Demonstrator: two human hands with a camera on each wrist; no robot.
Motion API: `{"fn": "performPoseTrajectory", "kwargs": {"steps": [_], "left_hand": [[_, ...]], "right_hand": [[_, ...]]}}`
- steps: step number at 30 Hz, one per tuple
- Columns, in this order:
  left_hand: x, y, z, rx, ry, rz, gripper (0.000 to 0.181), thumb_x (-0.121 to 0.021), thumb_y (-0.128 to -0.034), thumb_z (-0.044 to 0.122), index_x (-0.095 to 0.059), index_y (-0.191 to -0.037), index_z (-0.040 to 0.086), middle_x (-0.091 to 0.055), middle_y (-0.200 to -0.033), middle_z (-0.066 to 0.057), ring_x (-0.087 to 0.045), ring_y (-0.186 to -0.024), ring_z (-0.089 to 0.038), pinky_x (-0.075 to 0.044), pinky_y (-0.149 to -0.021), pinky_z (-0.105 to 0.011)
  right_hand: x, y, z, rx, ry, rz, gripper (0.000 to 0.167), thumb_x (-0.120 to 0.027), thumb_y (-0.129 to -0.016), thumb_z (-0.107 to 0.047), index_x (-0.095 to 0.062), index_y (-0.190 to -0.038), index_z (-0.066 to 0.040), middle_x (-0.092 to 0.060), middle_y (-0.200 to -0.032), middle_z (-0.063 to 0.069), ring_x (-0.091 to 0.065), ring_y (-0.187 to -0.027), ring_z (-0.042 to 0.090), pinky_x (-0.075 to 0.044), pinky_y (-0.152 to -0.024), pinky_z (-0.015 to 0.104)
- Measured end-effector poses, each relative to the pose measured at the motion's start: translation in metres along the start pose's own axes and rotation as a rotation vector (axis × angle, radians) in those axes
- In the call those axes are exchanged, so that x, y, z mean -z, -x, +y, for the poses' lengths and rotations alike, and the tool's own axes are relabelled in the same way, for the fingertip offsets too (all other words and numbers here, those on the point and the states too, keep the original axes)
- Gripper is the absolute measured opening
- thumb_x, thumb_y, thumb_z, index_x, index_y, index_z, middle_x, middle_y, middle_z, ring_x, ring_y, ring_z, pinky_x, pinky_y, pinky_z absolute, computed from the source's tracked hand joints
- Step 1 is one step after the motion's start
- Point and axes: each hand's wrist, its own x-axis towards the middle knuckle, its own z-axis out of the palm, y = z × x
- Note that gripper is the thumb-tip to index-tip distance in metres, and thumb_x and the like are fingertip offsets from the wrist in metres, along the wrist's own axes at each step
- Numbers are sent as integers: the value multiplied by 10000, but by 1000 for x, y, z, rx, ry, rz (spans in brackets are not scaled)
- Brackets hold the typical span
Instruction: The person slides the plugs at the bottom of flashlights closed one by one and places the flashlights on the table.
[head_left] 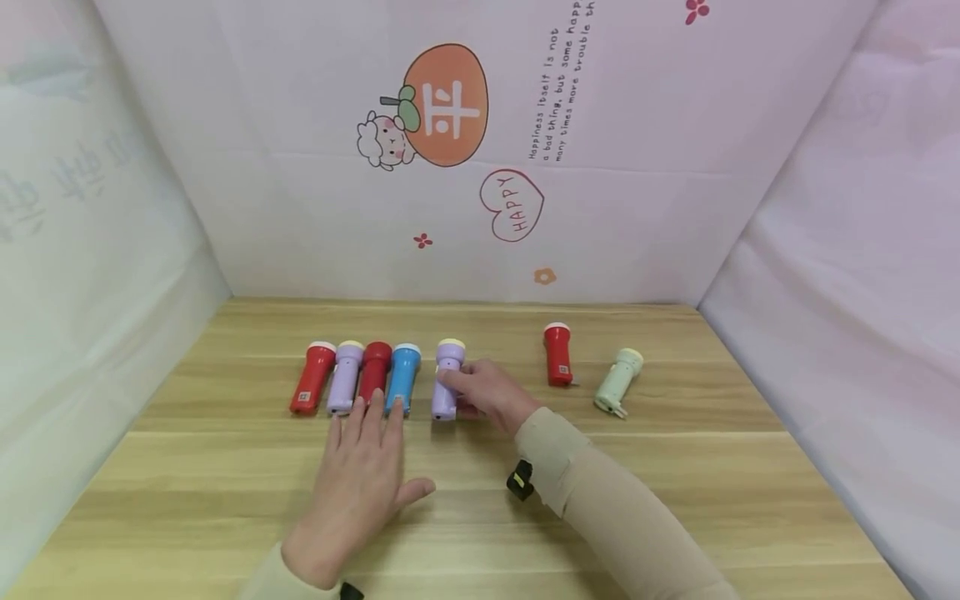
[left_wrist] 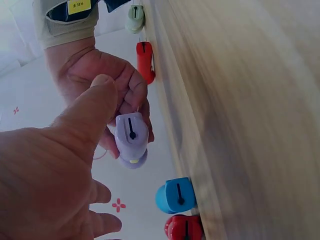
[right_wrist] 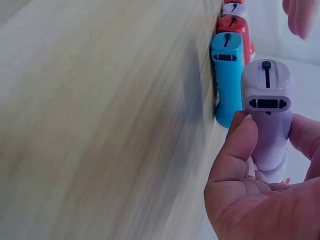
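A purple flashlight [head_left: 446, 392] with a pale yellow lens rim is pinched between the thumb and fingers of my right hand [head_left: 491, 393]. The right wrist view shows the end of this purple flashlight [right_wrist: 270, 130], with a dark slot in it. My left hand [head_left: 360, 475] is spread with straight fingers, its fingertips at the near ends of a dark red flashlight [head_left: 377, 362] and a blue flashlight [head_left: 404, 371]. Whether they touch, I cannot tell. Left of these lie another purple flashlight [head_left: 345, 383] and a red flashlight [head_left: 311, 383], side by side in the row.
Farther right on the wooden table [head_left: 675, 500] lie a red flashlight [head_left: 557, 354] and a pale green flashlight [head_left: 618, 379], each with small prongs sticking out at the near end. White printed cloth [head_left: 337, 233] walls the table at the back and both sides.
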Motion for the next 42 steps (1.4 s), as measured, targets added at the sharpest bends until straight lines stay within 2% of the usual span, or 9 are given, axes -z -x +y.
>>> {"fn": "performPoseTrajectory", "kwargs": {"steps": [4,14,25,35,42], "left_hand": [[0,5,-1,36,12,-64,1172,-702,-833,753,-267,-1636,18,-211,-1687,-288,-209,-1549,-523,-198,-1195,-755],[-2,10,-1,68,22,-137,1158,-658,-852,769,-244,-1647,37,-162,-1698,-276,-163,-1565,-511,-144,-1214,-747],[-6,13,-2,59,42,-103,1163,-687,-834,757,-274,-1635,21,-188,-1689,-289,-203,-1554,-514,-143,-1209,-754],[-8,14,-2,62,39,-87,1162,-689,-821,768,-301,-1629,29,-208,-1689,-281,-229,-1549,-506,-170,-1207,-751],[-8,15,-3,61,41,-80,1140,-685,-826,765,-322,-1623,35,-212,-1686,-280,-249,-1541,-509,-178,-1202,-755]], "right_hand": [[-4,-5,-2,4,11,13,547,-682,-1013,-373,-591,-1377,24,-681,-1237,146,-675,-1061,249,-601,-938,378],[-14,-15,-3,-7,72,40,437,-679,-1015,-325,-648,-1266,32,-699,-1142,140,-672,-973,232,-604,-866,352],[-24,-24,-2,1,103,60,353,-700,-982,-302,-694,-1133,17,-710,-1054,122,-665,-896,198,-612,-813,336],[-30,-29,-2,-2,143,81,313,-697,-971,-304,-691,-1082,-12,-699,-1020,105,-652,-857,182,-602,-746,298],[-32,-32,-3,-5,160,87,320,-693,-982,-307,-679,-1100,-11,-697,-1028,116,-660,-855,194,-604,-733,296]]}}
